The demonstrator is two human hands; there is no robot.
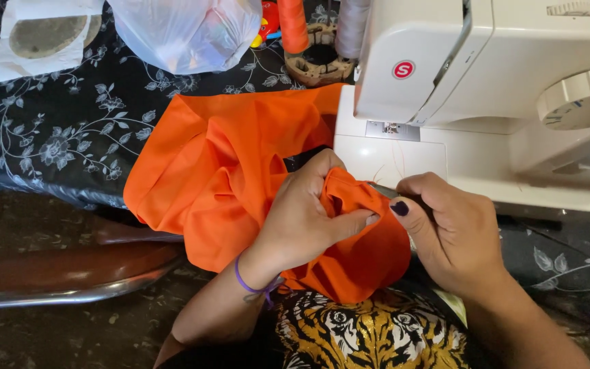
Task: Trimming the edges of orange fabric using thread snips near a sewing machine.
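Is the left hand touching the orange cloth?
Touching: the head view shows the left hand pinching a fold of the orange cloth between thumb and fingers.

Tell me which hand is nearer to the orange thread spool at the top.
Left. The left hand grips the orange fabric below the orange thread spool; the right hand, holding a thin metal tool, is farther to the right.
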